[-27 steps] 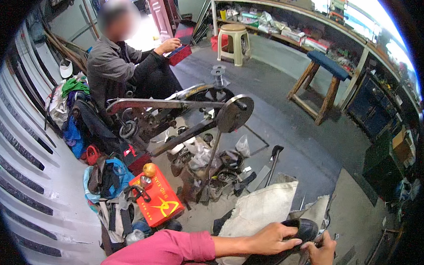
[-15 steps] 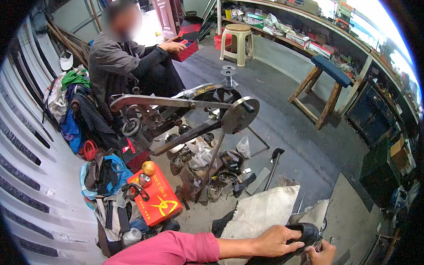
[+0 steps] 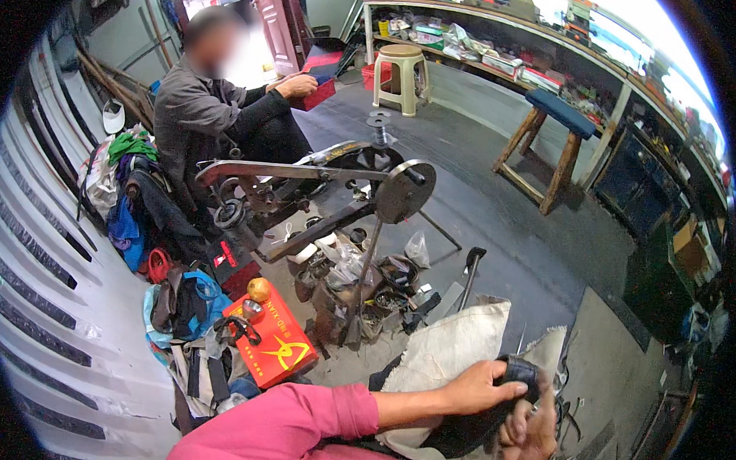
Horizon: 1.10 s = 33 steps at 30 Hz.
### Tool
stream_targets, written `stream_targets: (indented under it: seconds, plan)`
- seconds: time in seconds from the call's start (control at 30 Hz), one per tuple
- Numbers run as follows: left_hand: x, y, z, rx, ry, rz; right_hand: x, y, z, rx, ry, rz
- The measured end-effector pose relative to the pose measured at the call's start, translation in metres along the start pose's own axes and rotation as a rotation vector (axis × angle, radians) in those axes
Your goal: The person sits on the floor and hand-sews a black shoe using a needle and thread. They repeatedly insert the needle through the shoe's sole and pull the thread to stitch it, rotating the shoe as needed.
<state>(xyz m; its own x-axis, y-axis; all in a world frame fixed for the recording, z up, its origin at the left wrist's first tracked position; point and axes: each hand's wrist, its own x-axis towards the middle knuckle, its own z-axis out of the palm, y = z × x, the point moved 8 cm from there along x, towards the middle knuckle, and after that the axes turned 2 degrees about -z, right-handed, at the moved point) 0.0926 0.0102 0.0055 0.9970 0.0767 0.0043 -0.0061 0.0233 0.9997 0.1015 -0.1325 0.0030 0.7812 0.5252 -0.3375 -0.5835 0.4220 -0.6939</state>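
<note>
My left hand (image 3: 477, 388), reaching out of a pink sleeve, is closed round a black shoe (image 3: 520, 372); only a rounded, shiny end of it shows. Close against its near side, my right hand (image 3: 526, 434) has curled fingers smeared by motion. Whether anything is between them cannot be made out. Beneath both hands, a cream canvas cloth (image 3: 445, 346) with frayed edges spreads over my lap, and dark material shows under it.
Ahead stands a hand-cranked sewing machine (image 3: 305, 175) with a round wheel, among tubs and plastic bags. A red shoebox (image 3: 270, 352) lies left. Beyond sits a person (image 3: 198, 102) holding a red box. A hammer (image 3: 470, 274), beige stool (image 3: 402, 77) and blue-topped stool (image 3: 560, 113) stand farther off.
My right hand has shifted down and left, turning its fingers upward beside the shoe. The left hand keeps its hold, and the shoe has tilted and moved slightly up and left.
</note>
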Motion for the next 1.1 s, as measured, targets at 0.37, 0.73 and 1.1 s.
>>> stream_targets:
  seconds: [0.37,0.73,1.1]
  plan:
    - [0.004,0.009,0.01,-0.051,-0.029,0.065,-0.061,-0.073,-0.049,-0.654,0.15,-0.612]
    - [-0.018,0.017,-0.069,0.341,-0.052,-0.021,0.018,-0.036,-0.024,-0.931,0.245,-0.415]
    - [-0.014,-0.016,-0.077,-0.792,0.146,-0.157,0.013,-0.032,-0.015,-0.851,0.348,-0.419]
